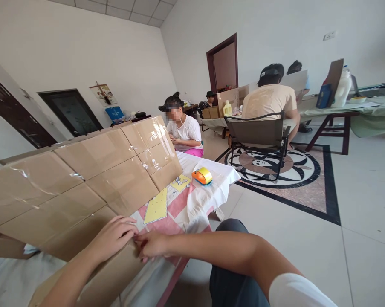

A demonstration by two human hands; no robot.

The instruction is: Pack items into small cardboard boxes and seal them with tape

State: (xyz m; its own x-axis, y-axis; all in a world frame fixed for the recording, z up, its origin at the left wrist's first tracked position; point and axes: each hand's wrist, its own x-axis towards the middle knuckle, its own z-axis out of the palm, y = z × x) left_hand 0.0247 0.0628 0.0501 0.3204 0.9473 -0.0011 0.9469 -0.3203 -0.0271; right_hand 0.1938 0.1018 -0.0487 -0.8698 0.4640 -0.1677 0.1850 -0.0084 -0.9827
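Observation:
A brown cardboard box (pixel 125 266) stands close in front of me at the near edge of the table, partly covered by my forearms. My left hand (pixel 114 236) rests on its top edge, fingers bent over the far right corner. Right beside it, my right hand (pixel 152 245) is closed at that same corner, with its fingertips pinching the cardboard; the two hands nearly touch. Whatever lies between the fingertips is hidden. Behind the hands rises a stack of taped cardboard boxes (pixel 115 189). An orange tape dispenser with a yellow roll (pixel 202 175) lies on the table.
A pink, white and yellow patterned tablecloth (pixel 176 209) covers the table, whose right edge drops to a tiled floor (pixel 365 213). Across the stack sits a person in a white shirt (pixel 187 132). Another person (pixel 269 102) sits on a folding chair (pixel 256 132) facing a further table.

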